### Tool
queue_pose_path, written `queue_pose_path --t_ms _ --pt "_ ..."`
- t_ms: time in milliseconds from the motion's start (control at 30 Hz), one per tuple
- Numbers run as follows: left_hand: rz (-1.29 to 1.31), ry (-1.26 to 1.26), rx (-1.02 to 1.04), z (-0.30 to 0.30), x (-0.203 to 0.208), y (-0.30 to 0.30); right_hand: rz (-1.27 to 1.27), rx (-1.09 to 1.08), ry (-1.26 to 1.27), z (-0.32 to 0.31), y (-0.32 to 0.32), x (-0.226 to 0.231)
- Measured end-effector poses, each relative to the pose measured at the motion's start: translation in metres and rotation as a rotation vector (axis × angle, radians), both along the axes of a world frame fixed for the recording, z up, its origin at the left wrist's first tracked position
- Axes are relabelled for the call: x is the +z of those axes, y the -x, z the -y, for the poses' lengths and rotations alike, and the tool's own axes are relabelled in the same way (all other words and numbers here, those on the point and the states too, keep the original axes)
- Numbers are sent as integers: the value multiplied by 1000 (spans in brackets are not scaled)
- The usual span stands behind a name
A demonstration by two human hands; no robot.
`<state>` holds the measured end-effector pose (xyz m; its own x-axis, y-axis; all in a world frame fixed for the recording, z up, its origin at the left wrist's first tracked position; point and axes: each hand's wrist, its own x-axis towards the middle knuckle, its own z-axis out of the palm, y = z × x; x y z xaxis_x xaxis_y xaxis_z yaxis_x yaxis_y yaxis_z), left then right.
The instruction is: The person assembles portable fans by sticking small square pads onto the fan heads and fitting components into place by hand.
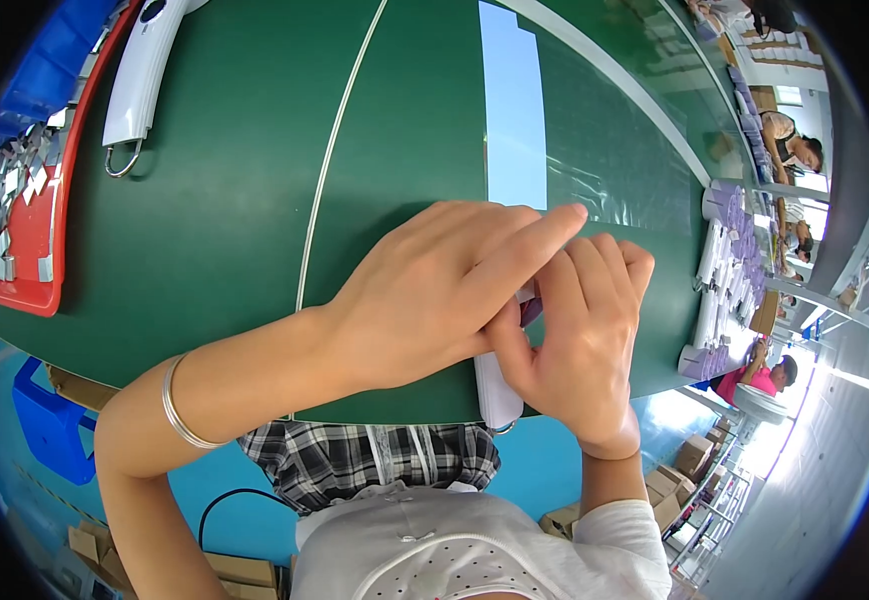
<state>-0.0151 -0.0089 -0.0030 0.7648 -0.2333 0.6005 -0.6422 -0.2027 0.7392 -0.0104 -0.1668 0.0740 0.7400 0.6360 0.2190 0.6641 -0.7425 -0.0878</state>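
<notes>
A long white device (496, 392) with a metal ring at its near end lies under my hands at the table's near edge. My left hand (445, 285) bends over its upper part, index finger stretched across toward the right fingertips. My right hand (587, 325) is closed, fingers curled and thumb along the device's side. Between the hands shows a small dark purple patch; the rest of the device's upper part is hidden. Just beyond the hands lies a pale blue strip (517, 115), next to a clear plastic sheet (620, 150).
A similar white device (142, 80) with a metal loop lies at the far left. Beside it, a red tray (53, 255) holds many small grey blocks, with a blue bin (40, 70) behind. Purple-and-white pieces (727, 285) are stacked at the right. Other people sit farther right.
</notes>
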Motion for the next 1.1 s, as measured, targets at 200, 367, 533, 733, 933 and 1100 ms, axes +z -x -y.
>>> queue_pose_path --t_ms 200,367,533,733,933,1100 --pt "41 -48 43 3 -7 0 3 17 52 -1 1 0" --pt "53 -19 6 1 -5 -1 48 -17 77 0 2 1" --pt "-230 -51 -99 -7 5 4 -443 -89 -365 22 -26 21" --pt "-321 -143 -108 -5 5 -4 -112 -191 -493 35 -158 -31" --pt "-327 -210 -129 -9 5 -7 -153 -376 -552 6 -202 -66" --pt "-320 -229 -142 -9 4 -6 -128 -485 -563 -7 -195 -65"
